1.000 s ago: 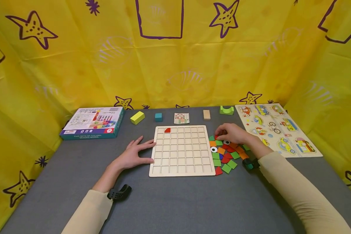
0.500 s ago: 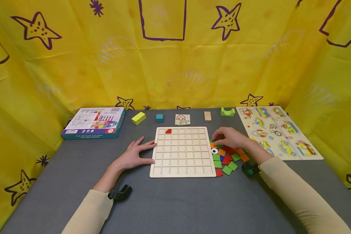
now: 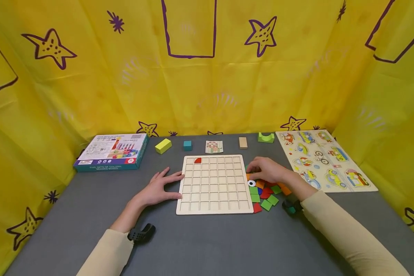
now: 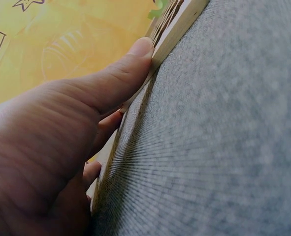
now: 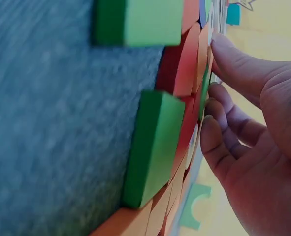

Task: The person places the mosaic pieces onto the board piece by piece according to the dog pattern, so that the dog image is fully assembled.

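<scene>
My left hand (image 3: 155,191) rests with extended fingers and thumb against the left edge of a square wooden grid board (image 3: 214,188). The left wrist view shows the thumb (image 4: 130,56) on the board's rim. One red quarter-circle tile (image 3: 198,160) sits in the board's top row, second column from the left. My right hand (image 3: 269,170) is at the far left part of a pile of coloured tiles (image 3: 255,198), beside the board's right edge. Its fingers bend down to the tiles in the right wrist view (image 5: 248,118); whether they pinch one is hidden.
Along the back lie a boxed toy set (image 3: 112,151), a yellow block (image 3: 163,146), a blue cube (image 3: 188,145), a patterned card (image 3: 214,147), a plain wooden block (image 3: 243,143) and a green arch block (image 3: 266,137). A vehicle puzzle board (image 3: 326,161) lies at the right.
My right hand has shifted slightly left within the tile pile, toward the board's edge. A red tile seen at its fingertips earlier is out of sight. The left hand stays on the board.
</scene>
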A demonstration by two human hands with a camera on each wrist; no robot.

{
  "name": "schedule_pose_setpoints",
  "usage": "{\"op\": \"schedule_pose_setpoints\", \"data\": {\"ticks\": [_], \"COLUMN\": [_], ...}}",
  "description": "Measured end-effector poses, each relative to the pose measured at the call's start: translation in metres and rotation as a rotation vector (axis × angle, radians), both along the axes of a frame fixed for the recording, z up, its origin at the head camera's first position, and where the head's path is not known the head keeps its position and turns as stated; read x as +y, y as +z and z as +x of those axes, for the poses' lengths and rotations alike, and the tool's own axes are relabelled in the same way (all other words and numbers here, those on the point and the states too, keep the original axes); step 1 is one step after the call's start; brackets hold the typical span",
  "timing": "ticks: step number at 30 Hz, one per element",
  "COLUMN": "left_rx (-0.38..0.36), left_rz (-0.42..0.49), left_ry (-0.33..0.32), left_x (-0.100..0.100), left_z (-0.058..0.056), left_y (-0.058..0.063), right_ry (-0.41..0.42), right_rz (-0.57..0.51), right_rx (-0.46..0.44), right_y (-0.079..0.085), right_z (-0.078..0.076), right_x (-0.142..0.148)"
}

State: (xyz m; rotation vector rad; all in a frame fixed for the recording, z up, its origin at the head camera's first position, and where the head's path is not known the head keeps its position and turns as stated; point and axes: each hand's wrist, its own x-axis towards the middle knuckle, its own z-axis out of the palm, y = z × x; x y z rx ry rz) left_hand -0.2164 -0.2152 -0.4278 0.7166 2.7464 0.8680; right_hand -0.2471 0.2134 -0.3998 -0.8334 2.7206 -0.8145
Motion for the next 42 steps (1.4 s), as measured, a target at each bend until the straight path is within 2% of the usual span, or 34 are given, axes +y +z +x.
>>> {"op": "schedule_pose_setpoints", "data": {"ticks": [4, 12, 19, 24, 34, 42], "left_rx": [0.004, -0.013, -0.019, -0.008, -0.004, -0.011], "left_rz": [0.013, 0.0, -0.005, 0.005, -0.004, -0.001], "left_ry": [0.005, -0.001, 0.003, -0.002, -0.001, 0.0], "left_x": [0.001, 0.0, 0.0, 0.0, -0.001, -0.001], "left_z": [-0.002, -0.003, -0.002, -0.002, -0.002, -0.002], "left_y": [0.002, 0.002, 0.002, 0.004, 0.004, 0.004], "right_ry": [-0.001, -0.039, -0.074, -0.085, -0.065, -0.022], "right_rz": [-0.006, -0.01, -0.052, -0.077, -0.142, -0.102], "right_rx": [0.015, -0.064, -0.059, -0.041, -0.121, -0.076], "right_y": [0.002, 0.007, 0.022, 0.03, 0.032, 0.029], "right_z": [-0.001, -0.005, -0.015, -0.028, -0.048, -0.063], "right_x": [-0.004, -0.005, -0.01, -0.028, -0.073, -0.104]}}
